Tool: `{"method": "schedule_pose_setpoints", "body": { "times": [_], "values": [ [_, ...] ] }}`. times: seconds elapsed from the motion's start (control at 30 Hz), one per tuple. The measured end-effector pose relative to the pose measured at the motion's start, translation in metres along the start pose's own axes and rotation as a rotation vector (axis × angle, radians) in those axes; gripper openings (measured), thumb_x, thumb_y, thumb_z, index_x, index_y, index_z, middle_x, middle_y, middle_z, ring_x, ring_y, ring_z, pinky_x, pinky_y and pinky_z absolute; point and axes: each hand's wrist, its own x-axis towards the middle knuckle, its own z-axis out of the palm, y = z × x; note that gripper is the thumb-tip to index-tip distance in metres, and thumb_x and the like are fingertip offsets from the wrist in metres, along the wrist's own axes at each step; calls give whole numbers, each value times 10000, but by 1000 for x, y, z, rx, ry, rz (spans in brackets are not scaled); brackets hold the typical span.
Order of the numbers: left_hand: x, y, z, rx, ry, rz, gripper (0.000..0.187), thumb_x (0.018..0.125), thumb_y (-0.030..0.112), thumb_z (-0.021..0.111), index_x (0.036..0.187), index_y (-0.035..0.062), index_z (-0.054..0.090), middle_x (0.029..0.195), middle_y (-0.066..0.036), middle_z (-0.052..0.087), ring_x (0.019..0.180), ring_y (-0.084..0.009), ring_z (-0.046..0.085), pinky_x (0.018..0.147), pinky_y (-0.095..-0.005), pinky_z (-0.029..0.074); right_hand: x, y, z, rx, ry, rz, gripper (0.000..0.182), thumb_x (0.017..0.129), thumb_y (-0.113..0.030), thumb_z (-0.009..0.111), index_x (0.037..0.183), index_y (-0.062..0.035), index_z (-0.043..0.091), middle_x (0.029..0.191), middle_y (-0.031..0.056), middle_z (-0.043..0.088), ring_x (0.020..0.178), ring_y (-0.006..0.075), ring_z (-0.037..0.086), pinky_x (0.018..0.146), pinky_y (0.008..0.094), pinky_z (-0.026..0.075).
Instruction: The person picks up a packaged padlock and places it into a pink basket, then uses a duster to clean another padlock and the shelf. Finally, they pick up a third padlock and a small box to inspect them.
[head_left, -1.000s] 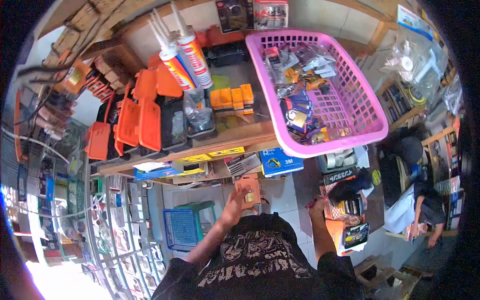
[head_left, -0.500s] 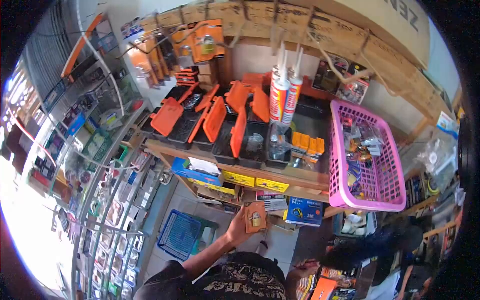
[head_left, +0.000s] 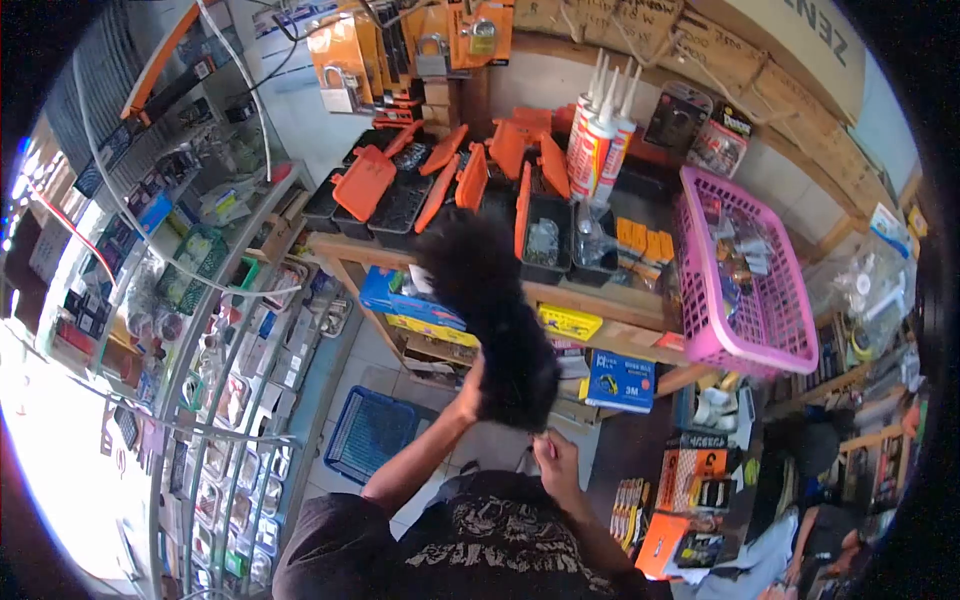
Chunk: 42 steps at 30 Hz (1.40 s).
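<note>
My right hand (head_left: 557, 460) is closed near the lower end of a fluffy black duster (head_left: 515, 360). The duster is raised in front of me, slanting up to the left, its top over the front of the black bins. My left hand (head_left: 468, 398) is beside the duster, with its fingers hidden behind the black fluff. Whether the carded padlock seen earlier is in that hand is hidden. Black bins with orange lids (head_left: 364, 182) line the shelf beyond. White sealant tubes (head_left: 597, 145) stand upright to their right.
A pink basket (head_left: 745, 355) of small packs sits at the shelf's right. Padlock packs (head_left: 480, 38) hang above. Below are a blue 3M box (head_left: 618, 382) and, on the floor, a blue basket (head_left: 370, 432). A glass display rack (head_left: 250, 400) flanks the left. A person (head_left: 825, 540) is at lower right.
My right hand has brought the duster from the lower right to the front of my left hand. It covers where the padlock pack was visible. The view has shifted slightly.
</note>
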Motion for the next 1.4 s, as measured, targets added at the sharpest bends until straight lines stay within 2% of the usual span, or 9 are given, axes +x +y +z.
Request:
{"method": "schedule_pose_setpoints", "body": {
  "times": [0.1,0.23,0.3,0.37,0.4,0.73,0.8,1.27,1.4],
  "values": [
    [18,33,-18,-408,-431,121,712,925,539,413,1430,41,346,1421,-108,428,1278,-271,443,1098,-426,336,-12,17,13,58,-50,23,342,954,-275,550,744,-14,480,599,-13,387,590,83,370,532,278,339],
    [18,81,-17,763,-195,613,540,946,263,451,1422,27,355,1372,-131,479,1230,-268,493,1068,-417,374,-34,47,21,24,-73,-68,358,950,-300,554,743,-8,528,589,-31,417,592,62,379,544,263,341],
    [7,49,-50,1,-157,476,527,944,162,438,1439,20,324,1398,-120,459,1247,-263,476,1078,-402,363,-34,43,27,-5,-56,-78,366,949,-317,555,756,-7,543,586,-32,410,587,62,366,537,265,328],
    [-8,16,-80,616,-158,429,513,996,295,370,1431,24,348,1419,-71,417,1250,-237,447,1054,-362,359,-22,24,29,34,32,-53,378,955,-339,544,776,-6,567,578,-39,395,571,61,350,513,272,288],
    [-8,2,-63,44,198,-175,544,1010,339,349,1453,27,312,1403,-81,437,1261,-246,437,1065,-357,349,-14,19,31,31,33,-52,378,955,-339,544,776,-6,567,578,-39,395,571,61,350,513,272,288],
    [9,60,-56,17,111,192,655,956,638,281,1308,121,477,1108,-10,579,955,-101,553,800,-268,456,-26,82,44,20,45,-91,350,966,-334,544,787,-34,576,581,-56,426,507,34,366,467,226,264],
    [4,48,-55,148,379,158,572,955,634,301,1192,169,537,923,53,583,836,-61,542,725,-200,432,-26,83,43,115,56,7,343,964,-328,553,791,-33,571,581,-52,428,498,34,368,459,220,267],
    [-4,125,-63,-92,13,414,641,989,559,230,1355,70,425,1241,-109,565,1099,-245,589,957,-411,484,-69,129,-6,-18,-137,94,392,966,-236,518,671,-61,329,559,-20,248,507,114,292,514,281,313],
    [-8,126,-58,-146,-81,353,627,996,543,222,1349,63,416,1173,-123,586,1013,-275,624,866,-444,534,-73,139,-5,71,214,-97,415,936,-380,503,659,-73,475,568,-23,448,467,80,390,431,254,277]
  ]
}}
